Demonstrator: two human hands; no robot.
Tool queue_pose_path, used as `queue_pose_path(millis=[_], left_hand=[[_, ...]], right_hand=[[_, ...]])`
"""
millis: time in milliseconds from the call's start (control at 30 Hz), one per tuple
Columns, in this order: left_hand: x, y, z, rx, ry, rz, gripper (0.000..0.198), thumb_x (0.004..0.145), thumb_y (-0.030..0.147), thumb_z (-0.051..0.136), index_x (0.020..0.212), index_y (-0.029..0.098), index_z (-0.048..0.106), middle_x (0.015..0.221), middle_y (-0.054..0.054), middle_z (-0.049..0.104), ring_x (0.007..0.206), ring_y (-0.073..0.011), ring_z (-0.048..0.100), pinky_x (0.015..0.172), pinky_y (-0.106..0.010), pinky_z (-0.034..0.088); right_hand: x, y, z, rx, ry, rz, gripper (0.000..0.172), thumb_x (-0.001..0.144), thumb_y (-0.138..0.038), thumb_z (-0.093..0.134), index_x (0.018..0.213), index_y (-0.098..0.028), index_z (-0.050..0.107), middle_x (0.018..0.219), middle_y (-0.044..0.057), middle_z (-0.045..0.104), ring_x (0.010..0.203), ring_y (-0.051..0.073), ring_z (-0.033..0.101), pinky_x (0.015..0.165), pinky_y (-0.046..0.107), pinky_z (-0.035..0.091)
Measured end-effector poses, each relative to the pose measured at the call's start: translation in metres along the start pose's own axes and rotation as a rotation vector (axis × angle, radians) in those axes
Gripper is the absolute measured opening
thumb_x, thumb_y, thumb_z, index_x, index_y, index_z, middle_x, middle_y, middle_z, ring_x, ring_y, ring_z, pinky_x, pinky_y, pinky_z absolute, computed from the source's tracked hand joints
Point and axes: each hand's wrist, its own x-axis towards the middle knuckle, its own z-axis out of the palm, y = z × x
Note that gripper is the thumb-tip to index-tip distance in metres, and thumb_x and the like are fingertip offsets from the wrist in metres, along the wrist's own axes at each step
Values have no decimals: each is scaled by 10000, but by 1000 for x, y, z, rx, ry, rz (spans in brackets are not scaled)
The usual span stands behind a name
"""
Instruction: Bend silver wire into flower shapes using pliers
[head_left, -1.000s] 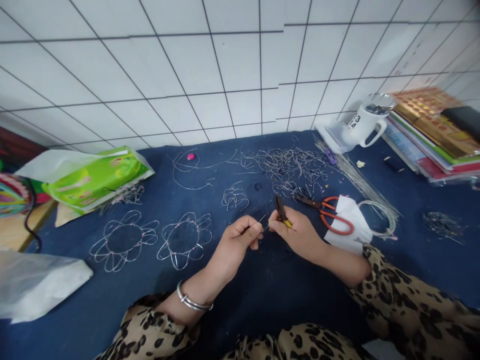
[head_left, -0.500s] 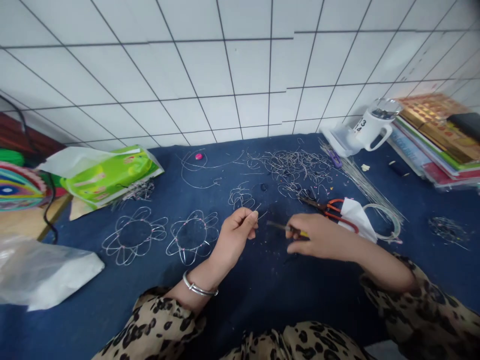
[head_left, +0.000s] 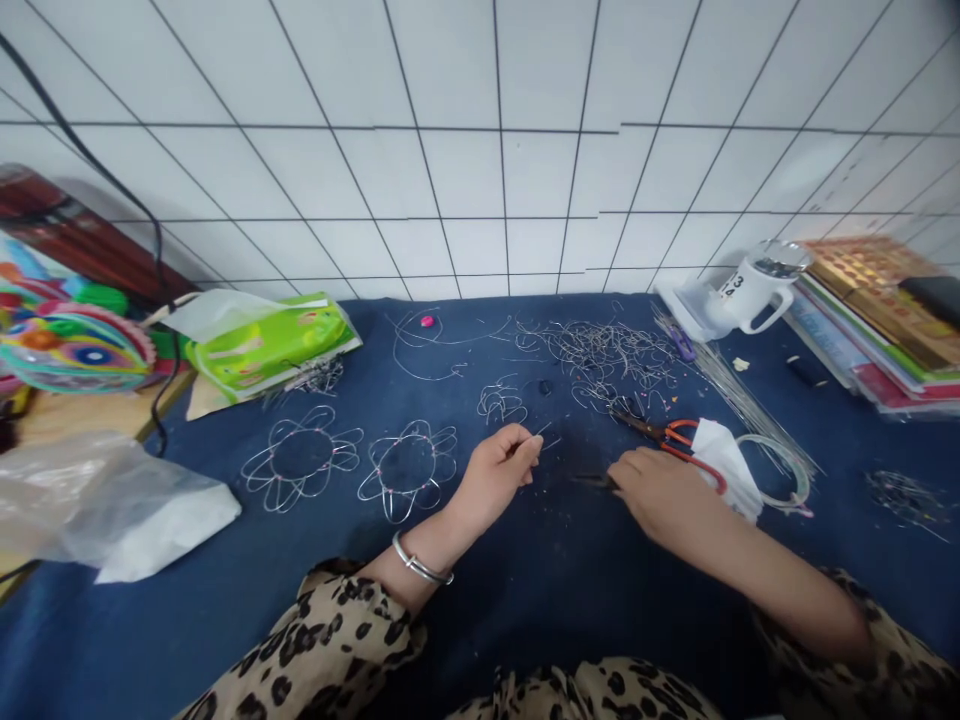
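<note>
My left hand, a silver bangle on its wrist, is closed in a pinch on thin metal wire whose ends stick out past the fingertips. To its right, my right hand is closed around small pliers; their dark jaws point left toward the wire, apart from it, and the handles are hidden in the palm. Left of my left hand lie two flower-shaped wire frames, one nearer and another farther left, with small pink beads on their rings. A small bundle of bent wire lies just beyond my left hand.
Orange-handled scissors lie just beyond my right hand, by white paper and a wire coil. Tangled wire spreads at the back. A white mug and books stand right; a green tissue pack lies left.
The view has shifted, so the table's contents appear farther right. My right hand has turned palm down, hiding the pliers' yellow handle. My left hand keeps its pinch on the wire.
</note>
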Motion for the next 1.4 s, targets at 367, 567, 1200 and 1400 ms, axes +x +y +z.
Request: queue_pose_path(millis=[367,567,1200,1400], left_hand=[[-6,4,2,603,-166,309,184,881,289,454,753,188,541,743,-3,576,701,-142,552,647,-255,418],[-6,2,3,618,-207,328,162,885,247,451,864,195,603,869,-30,612,810,-165,588,726,-269,449],[-11,7,6,297,-45,237,172,896,280,424,830,179,547,697,3,572,598,-107,531,581,-223,419],[-6,15,-5,329,-33,244,151,880,258,445,789,180,538,664,18,548,578,-97,523,575,-214,416]], right_hand=[[20,-1,-10,370,154,135,165,883,-324,464,800,-186,502,808,41,572,776,177,541,682,278,384],[34,-20,-3,408,98,-4,124,886,-233,429,791,-189,495,804,37,557,786,166,520,705,272,372],[37,-32,0,723,196,129,84,837,-219,462,781,-191,517,750,3,541,706,138,507,642,257,368],[42,-35,6,837,232,182,123,846,-283,464,798,-194,534,736,-3,551,686,134,510,642,254,380]])
